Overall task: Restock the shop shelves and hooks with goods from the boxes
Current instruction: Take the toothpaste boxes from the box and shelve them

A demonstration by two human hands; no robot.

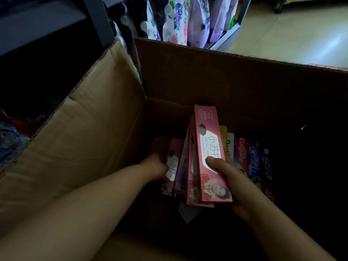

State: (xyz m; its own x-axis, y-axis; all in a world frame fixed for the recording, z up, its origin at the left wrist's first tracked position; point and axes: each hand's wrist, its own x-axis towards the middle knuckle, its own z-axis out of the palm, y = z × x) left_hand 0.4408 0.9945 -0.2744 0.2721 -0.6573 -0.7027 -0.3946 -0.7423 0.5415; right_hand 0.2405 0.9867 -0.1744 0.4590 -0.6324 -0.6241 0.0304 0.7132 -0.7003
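A large open cardboard box (188,72) fills the middle of the view. Inside it, my right hand (233,183) grips a small stack of pink baking soda toothpaste boxes (209,147), thumb across the top one. My left hand (154,166) reaches down beside more pink toothpaste boxes (174,162) standing in the carton; its fingers are hidden behind them. To the right lie other toothpaste cartons, among them a red Colgate box (242,153) and a blue box (254,161).
The box's left flap (90,129) stands open toward a dark shelf upright (98,19). Flowery refill pouches (180,21) stand on a low shelf behind the box. Pale floor tiles (291,31) stretch away at the upper right.
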